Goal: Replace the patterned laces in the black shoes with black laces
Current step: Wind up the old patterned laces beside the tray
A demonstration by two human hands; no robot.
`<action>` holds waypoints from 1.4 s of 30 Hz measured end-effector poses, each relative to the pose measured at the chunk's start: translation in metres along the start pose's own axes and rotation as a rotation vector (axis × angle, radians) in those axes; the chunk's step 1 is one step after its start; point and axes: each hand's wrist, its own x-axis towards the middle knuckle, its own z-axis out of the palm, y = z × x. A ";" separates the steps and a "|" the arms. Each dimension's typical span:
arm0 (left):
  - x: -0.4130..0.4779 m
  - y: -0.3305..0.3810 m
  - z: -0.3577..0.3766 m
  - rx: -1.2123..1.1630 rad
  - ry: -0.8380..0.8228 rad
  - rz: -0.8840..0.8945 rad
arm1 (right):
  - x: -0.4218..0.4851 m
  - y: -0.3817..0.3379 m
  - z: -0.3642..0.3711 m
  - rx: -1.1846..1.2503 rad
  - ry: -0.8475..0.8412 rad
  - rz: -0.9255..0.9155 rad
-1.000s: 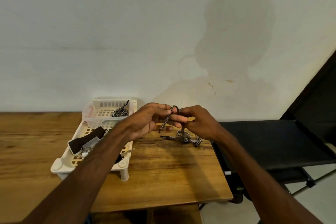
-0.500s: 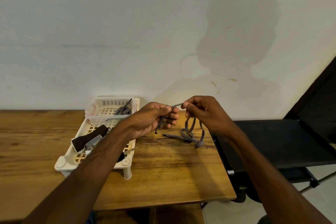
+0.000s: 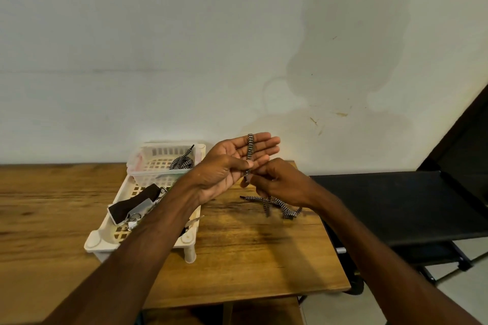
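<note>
A black-and-white patterned lace (image 3: 250, 148) runs up over the straight fingers of my left hand (image 3: 229, 166), whose palm faces me. The thumb pins the lace against the fingers. Just below and to the right, my right hand (image 3: 284, 185) pinches the same lace with curled fingers. The rest of the lace trails down and lies in loose loops on the wooden table (image 3: 250, 258). A second patterned lace (image 3: 182, 162) lies in a small white basket (image 3: 158, 152). No shoes or black laces are in view.
The small basket sits at the far end of a white lattice tray (image 3: 96, 241) on legs, left of my hands. The tray also holds a dark brown pouch (image 3: 134, 204) and keys (image 3: 133, 219). A black bench (image 3: 396, 200) stands beyond the table's right edge.
My left hand has opened its fingers and turned palm towards me, with the lace now laid over them. My right hand has dropped lower, below the left fingertips.
</note>
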 end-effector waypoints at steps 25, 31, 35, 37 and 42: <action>0.004 -0.012 -0.009 0.457 -0.043 -0.263 | -0.006 0.011 -0.031 -0.068 0.406 -0.080; 0.000 -0.005 -0.006 0.230 -0.080 -0.249 | 0.000 0.021 -0.023 -0.111 0.393 -0.041; 0.004 -0.006 -0.006 0.049 -0.012 -0.098 | -0.003 0.011 -0.008 -0.083 0.138 0.021; 0.007 -0.006 -0.008 0.032 0.074 -0.030 | -0.004 0.003 0.000 -0.057 0.004 0.026; 0.010 -0.011 -0.018 0.164 0.217 0.006 | -0.005 -0.014 0.004 -0.118 -0.078 -0.040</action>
